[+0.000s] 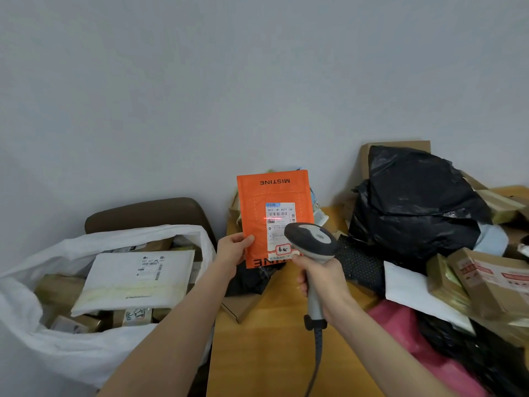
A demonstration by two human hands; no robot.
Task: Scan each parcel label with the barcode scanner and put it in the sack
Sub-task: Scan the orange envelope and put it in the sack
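The scan step was in hand. The left hand [233, 249] pinched the orange parcel [274, 193] by its lower left edge, holding it upright above the bench [272, 339]. The right hand [323, 282] was wrapped round the barcode scanner [312, 239], whose red line crossed the label [280, 222]. Next, probably, the parcel would need carrying left and dropping into the open white sack [57, 353].

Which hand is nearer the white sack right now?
Left. The left hand, holding the orange parcel, is just right of the white sack; the right hand, gripping the scanner, is farther right.
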